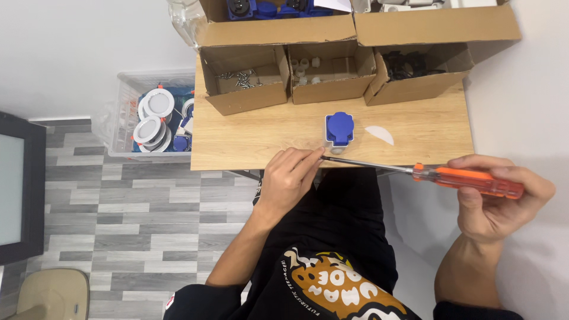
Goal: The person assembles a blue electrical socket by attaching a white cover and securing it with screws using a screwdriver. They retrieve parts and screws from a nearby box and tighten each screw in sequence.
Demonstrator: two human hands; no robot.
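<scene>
— What has the person got in hand?

— A long screwdriver. The right hand has its grip closed around the translucent orange handle, fingers curled over the top and thumb beneath. The thin steel shaft runs leftward, just past the near edge of the tabletop.

— And the other hand?

— The left hand pinches the tip of the shaft between fingertips and thumb, a tight, closed grip. Whether a screw sits in that pinch, I cannot tell; it is too small to see.

— What is on the tabletop?

— Pale wood grain, smooth. Just beyond the left hand stands a blue socket housing, blocky, with a rounded hinged cap and a light grey base. To its right lies a flat white half-round piece, apart from it.

— And farther back?

— Three open cardboard boxes in a row along the far edge. The left box holds small metal screws, the middle box little white plastic caps, the right box dark black parts. Behind them larger cartons, one with more blue housings.

— On the floor?

— Left of the tabletop, a clear plastic bin of round white and blue parts, on grey plank flooring.
</scene>
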